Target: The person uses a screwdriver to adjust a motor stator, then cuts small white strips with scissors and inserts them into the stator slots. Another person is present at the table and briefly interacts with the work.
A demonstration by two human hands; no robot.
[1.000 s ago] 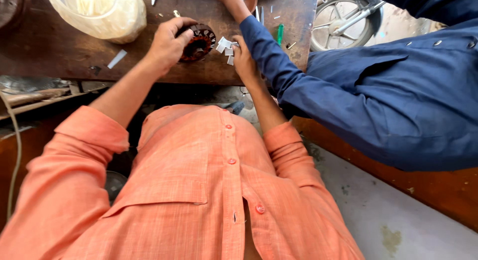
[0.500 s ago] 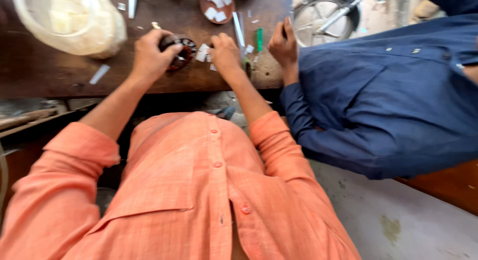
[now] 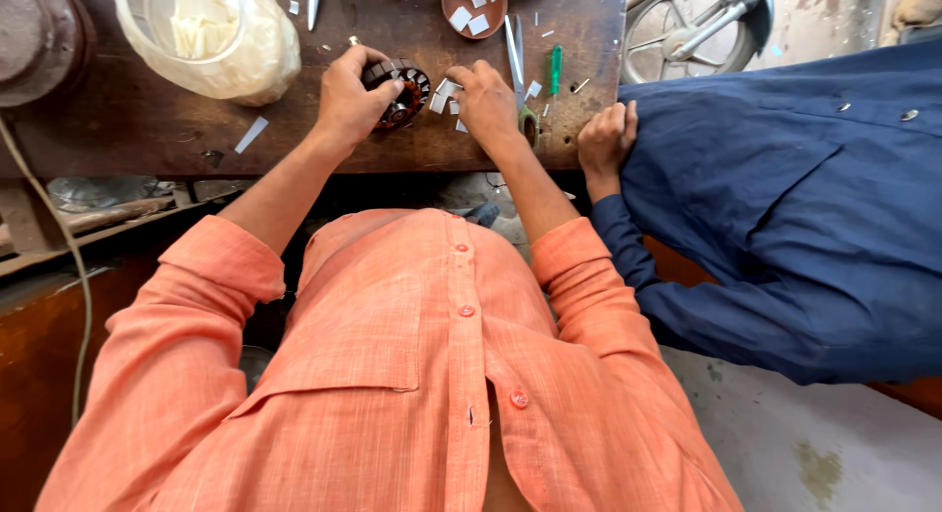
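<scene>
1. Dark metal and copper: a round motor stator sits on the wooden bench, near its front edge.
2. The left hand has its grip clenched around the stator's left side.
3. The right hand pinches small white paper slips just beside the stator.
4. Nearby lie a green screwdriver, a brown dish of slips, and a plastic bag.
5. A co-worker's hand in a blue sleeve rests at the bench edge.

Orange shirt, navy sleeve, dark brown table, green-handled screwdriver.
</scene>
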